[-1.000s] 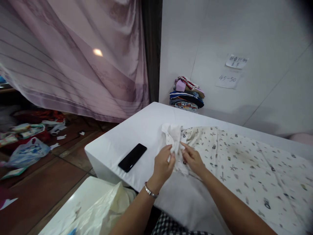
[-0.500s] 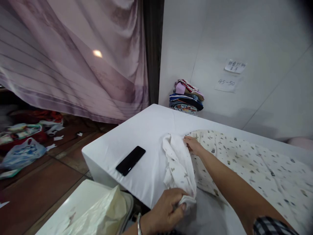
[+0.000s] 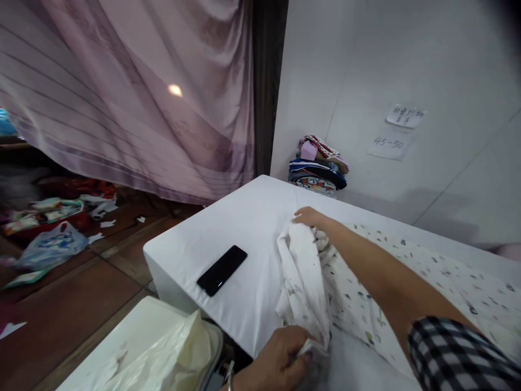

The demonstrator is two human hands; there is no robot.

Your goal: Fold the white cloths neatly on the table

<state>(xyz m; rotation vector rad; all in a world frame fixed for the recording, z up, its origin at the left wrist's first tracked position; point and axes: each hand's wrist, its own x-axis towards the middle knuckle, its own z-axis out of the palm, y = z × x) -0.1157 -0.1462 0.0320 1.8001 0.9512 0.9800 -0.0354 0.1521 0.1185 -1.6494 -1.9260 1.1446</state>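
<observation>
A white cloth (image 3: 378, 271) printed with small green, brown and dark figures lies over the right part of the white-covered table (image 3: 244, 217). Its left end is turned over into a bunched fold. The near end of that fold is gripped by my left hand (image 3: 283, 355), closed with a bit of fabric showing between thumb and fingers. At the fold's far end, my right hand (image 3: 311, 217) is closed on the top edge, its forearm reaching across the cloth and hiding part of it. Whether the cloth is a garment or a sheet I cannot tell.
A black phone (image 3: 222, 270) lies left of the fold. Folded clothes (image 3: 317, 165) are stacked by the wall at the back. A white box (image 3: 163, 320) with a yellowish plastic bag (image 3: 175, 353) stands at the near left. A pink curtain (image 3: 183, 108) hangs behind.
My right hand has moved left and away from me, from the cloth beside the fold to the fold's far end, drawing some fabric along. My left hand keeps its grip at the near end.
</observation>
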